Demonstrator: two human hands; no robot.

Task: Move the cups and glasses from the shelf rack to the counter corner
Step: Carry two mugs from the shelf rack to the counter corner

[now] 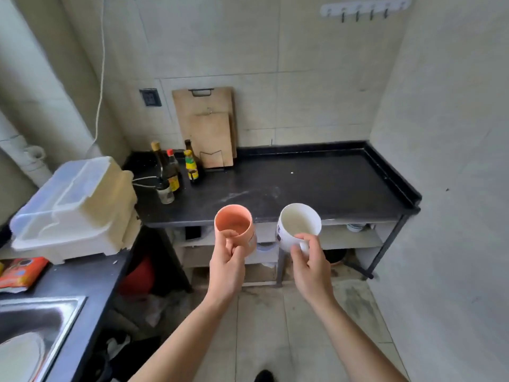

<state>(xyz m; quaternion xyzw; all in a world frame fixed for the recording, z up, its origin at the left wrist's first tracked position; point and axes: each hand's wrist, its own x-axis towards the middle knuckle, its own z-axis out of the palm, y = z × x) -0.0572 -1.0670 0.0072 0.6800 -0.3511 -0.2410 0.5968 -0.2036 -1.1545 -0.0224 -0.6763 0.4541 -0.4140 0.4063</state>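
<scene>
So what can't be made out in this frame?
- Head view: white mug print, too blurred to read.
- Bottle labels, too small.
- Shelf contents under the counter, shadowed by its edge.
- Sink, cut by the frame.

One head-worn wide-angle view looks forward and down, close over the hands, toward the black counter (316, 183).

Orange cup (233, 221); white mug (298, 224); black counter (316, 186).
</scene>
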